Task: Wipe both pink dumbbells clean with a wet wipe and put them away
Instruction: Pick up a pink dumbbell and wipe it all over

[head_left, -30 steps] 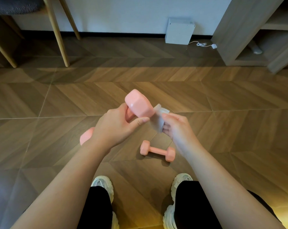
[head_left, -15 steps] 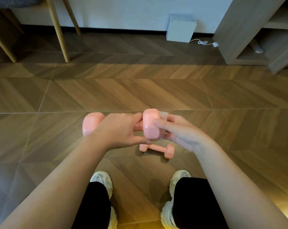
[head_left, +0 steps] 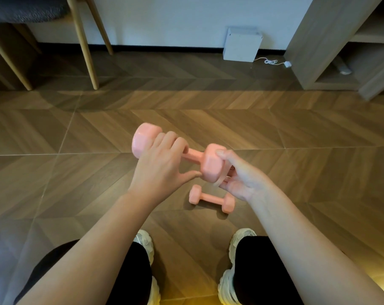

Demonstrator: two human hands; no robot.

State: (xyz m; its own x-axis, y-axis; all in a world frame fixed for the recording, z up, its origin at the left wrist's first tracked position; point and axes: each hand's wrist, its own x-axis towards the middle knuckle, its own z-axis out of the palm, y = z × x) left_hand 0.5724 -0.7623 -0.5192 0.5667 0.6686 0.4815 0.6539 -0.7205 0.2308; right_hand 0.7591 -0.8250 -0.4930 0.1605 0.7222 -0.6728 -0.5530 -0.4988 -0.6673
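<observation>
A pink dumbbell (head_left: pixel 210 165) is held above the floor, lying left to right with its right end nearer me. My left hand (head_left: pixel 162 166) grips its handle, fingers curled over the bar. My right hand (head_left: pixel 241 175) cups the dumbbell's right end, thumb on top and fingers underneath. A thin edge of the wet wipe (head_left: pixel 227 176) shows between those fingers and the pink end; most of it is hidden. A second pink dumbbell (head_left: pixel 212 198) lies on the wooden floor just below my hands, in front of my shoes.
Wooden chair legs (head_left: pixel 85 42) stand at the back left. A white box (head_left: pixel 241 45) with a cable sits against the far wall. An open wooden shelf unit (head_left: pixel 349 51) stands at the back right. My white shoes (head_left: pixel 237 256) are at the bottom.
The held dumbbell has turned from pointing up to lying roughly level. My right hand has wrapped round its right end, so the wipe that showed plainly is mostly hidden.
</observation>
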